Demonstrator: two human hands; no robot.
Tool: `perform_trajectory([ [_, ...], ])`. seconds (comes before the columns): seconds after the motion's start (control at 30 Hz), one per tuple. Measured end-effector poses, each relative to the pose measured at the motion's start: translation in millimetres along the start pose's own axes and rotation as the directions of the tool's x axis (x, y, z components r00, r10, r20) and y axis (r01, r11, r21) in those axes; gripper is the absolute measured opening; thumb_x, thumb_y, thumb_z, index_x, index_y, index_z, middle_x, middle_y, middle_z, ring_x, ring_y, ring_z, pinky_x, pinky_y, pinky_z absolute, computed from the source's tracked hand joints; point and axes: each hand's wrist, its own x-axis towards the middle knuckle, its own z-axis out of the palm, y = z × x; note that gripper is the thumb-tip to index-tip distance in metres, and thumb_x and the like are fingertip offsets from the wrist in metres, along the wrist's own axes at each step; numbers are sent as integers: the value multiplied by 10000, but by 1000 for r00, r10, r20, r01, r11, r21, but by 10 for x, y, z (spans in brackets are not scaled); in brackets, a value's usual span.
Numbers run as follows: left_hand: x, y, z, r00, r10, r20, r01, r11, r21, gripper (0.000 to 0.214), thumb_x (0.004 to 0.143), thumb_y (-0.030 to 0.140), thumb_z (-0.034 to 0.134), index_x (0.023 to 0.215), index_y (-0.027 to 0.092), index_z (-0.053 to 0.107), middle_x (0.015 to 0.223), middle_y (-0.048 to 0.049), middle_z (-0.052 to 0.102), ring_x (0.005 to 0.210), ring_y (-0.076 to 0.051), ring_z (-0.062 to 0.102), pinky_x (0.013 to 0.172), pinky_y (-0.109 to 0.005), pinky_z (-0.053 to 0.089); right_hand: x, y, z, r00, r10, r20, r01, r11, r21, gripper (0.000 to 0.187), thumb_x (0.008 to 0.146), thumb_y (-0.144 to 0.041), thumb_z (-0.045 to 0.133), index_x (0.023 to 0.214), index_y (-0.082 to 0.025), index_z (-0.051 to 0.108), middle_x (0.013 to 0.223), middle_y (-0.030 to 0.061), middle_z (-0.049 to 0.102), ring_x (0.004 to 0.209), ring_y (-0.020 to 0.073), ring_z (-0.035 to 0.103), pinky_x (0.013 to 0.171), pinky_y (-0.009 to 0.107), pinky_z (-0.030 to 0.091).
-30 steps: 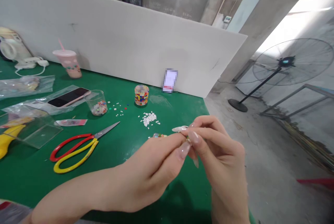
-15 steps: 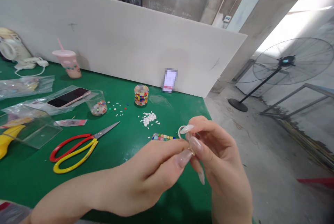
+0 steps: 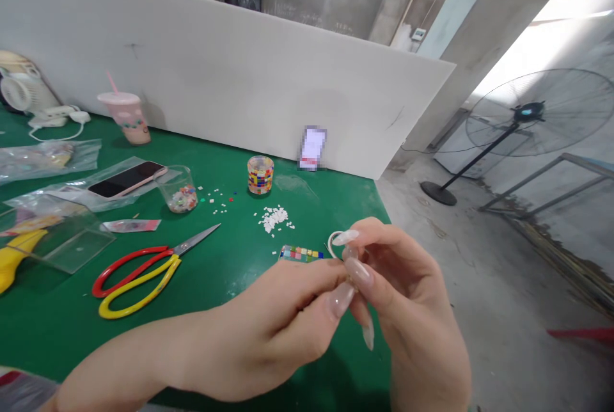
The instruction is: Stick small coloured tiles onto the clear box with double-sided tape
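My left hand and my right hand meet over the green table, thumbs and fingertips closed together. Between them is something tiny that the fingers mostly cover; I cannot make out its kind. A white ring-shaped piece shows beside my right index fingertip, partly hidden, and I cannot tell whether that hand holds it. Just beyond my left hand lies a strip of coloured mosaic tiles, its near side covered by the hand. Loose white tiles form a small heap farther back.
Scissors with red and yellow handles lie on the left. Behind them stand a clear cup of beads, a dark-screened phone and a pink drink cup. A mosaic-covered jar and an upright phone are near the white partition.
My right hand has shifted slightly down and right, and its thumb has slid a little. A small gold-coloured bit at the fingertips is now mostly covered. Other things have stayed put.
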Motion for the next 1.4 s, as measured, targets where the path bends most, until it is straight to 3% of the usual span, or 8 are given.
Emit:
perform_trajectory([
  [0.2,-7,-21,-43,999,36,8,-36,997,66,226,922,70,297,844,168,485,750,26,500,661,-78,478,648,-154,452,-19,-12,27,1000,-11,0,11,1000,-4,75,894,-214,659,932,-273,685,876,-43,560,561,20,590,461,149,464],
  [0.33,-48,-26,-62,998,5,56,-10,996,86,181,923,62,345,862,183,465,772,39,516,683,-70,497,677,-136,453,-30,-2,34,1000,-2,23,1,1000,18,93,894,-185,648,922,-262,692,884,-38,541,578,35,627,487,150,513],
  [0.43,-87,-17,-44,999,-33,18,33,998,45,187,895,30,379,865,193,465,782,46,511,688,-71,477,679,-133,438,-32,-12,47,999,10,32,-11,999,35,96,889,-177,651,905,-259,699,890,-37,535,587,39,642,500,148,529],
  [0.8,-118,-17,-23,997,-81,-14,81,997,-17,214,896,49,357,880,197,510,804,11,552,716,-108,528,700,-187,473,-52,-14,38,999,35,19,-36,999,7,80,882,-194,660,883,-262,702,868,-23,532,553,54,613,438,184,470],
  [1.03,-60,109,-174,982,-82,168,79,997,24,229,908,52,334,891,186,520,803,20,537,698,-86,529,660,-149,463,-69,-28,21,1000,26,-2,-26,998,-52,81,873,-201,672,886,-272,707,871,-13,553,593,62,556,436,193,440],
  [1.17,-51,80,-150,984,-105,141,101,994,36,254,848,8,316,860,183,499,738,32,479,648,-82,459,605,-150,425,-65,-47,27,1000,16,-15,-17,997,-78,81,863,-198,687,855,-277,705,847,-29,547,643,59,554,530,186,460],
  [1.4,-50,74,-164,992,-47,118,43,999,30,222,915,61,337,879,182,521,784,17,541,668,-83,514,629,-151,458,-67,-21,24,999,31,17,-30,999,-39,102,890,-190,641,897,-275,698,893,-17,541,574,64,568,412,201,430],
])
